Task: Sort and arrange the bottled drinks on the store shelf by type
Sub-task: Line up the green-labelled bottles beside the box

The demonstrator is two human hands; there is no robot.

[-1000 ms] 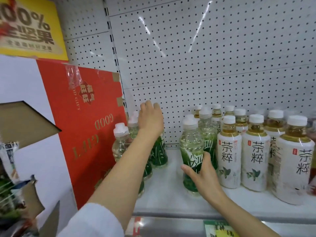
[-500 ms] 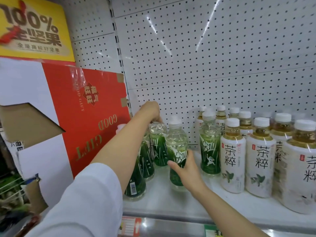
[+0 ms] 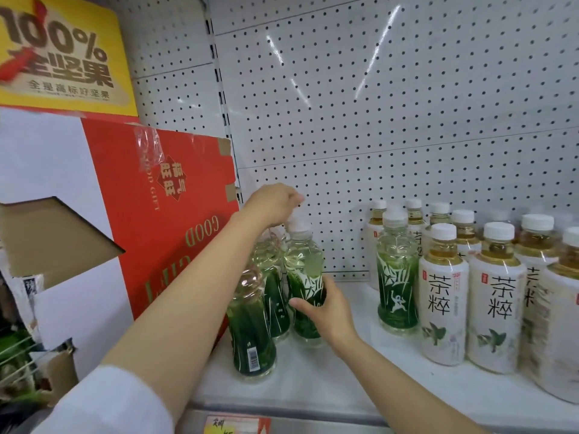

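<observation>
Head view of a white store shelf backed by white perforated panel. The right hand wraps its fingers around the dark green label of a clear plastic green-labelled bottle with a white cap, which stands upright on the shelf at the left end, touching the other green-labelled bottles. The left hand reaches over the cluster of green-labelled bottles; its fingers curl downward at the caps, but what they grip, if anything, cannot be told, since the hand and forearm hide the tops of those bottles. The foremost bottle of the cluster shows a barcode; its cap is covered by the forearm. One more green-labelled bottle stands apart to the right, just beside the rows of white-labelled tea bottles with white caps; the rightmost of these are cut off by the frame edge, and the rear ones are largely hidden. A red cardboard gift box, printed upside down, stands left of the cluster. A yellow sign above is blurred. The shelf-edge price tag is cropped and unreadable.
</observation>
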